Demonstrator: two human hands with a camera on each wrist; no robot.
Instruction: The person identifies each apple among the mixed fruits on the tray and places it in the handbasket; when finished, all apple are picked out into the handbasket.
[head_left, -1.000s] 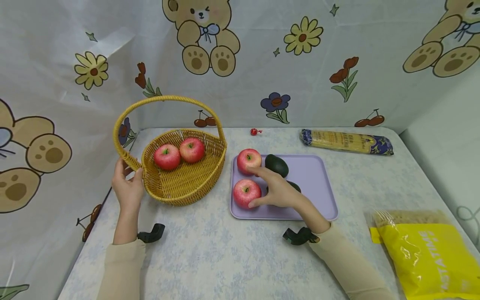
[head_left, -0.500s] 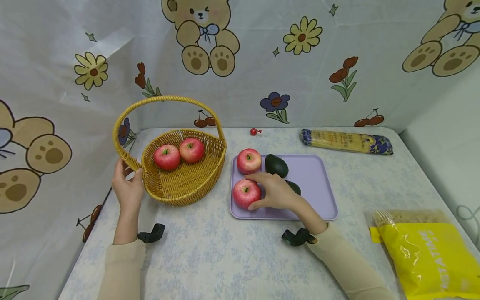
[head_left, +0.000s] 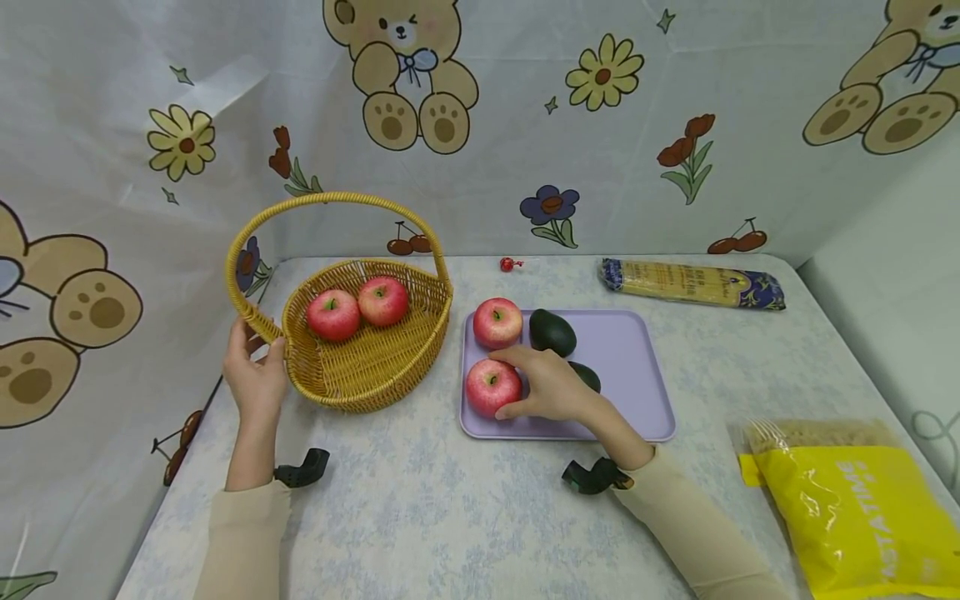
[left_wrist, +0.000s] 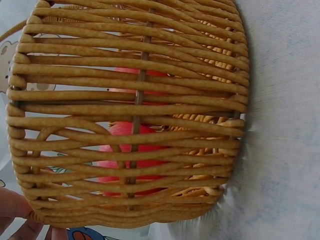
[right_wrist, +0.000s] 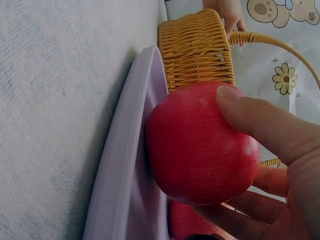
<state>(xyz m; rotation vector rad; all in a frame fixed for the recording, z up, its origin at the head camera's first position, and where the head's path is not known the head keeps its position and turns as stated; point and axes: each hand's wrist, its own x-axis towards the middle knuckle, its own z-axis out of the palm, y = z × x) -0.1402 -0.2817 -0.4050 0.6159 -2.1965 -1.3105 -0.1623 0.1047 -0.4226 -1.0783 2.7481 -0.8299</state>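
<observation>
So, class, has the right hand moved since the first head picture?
Yes, the right hand has moved slightly left against the tray, closing round the near apple.

Basket [head_left: 367, 367] left of tray [head_left: 630, 367], two apples [head_left: 333, 315] inside; on tray, other apples [head_left: 498, 322] left of avocados [head_left: 552, 335]
</observation>
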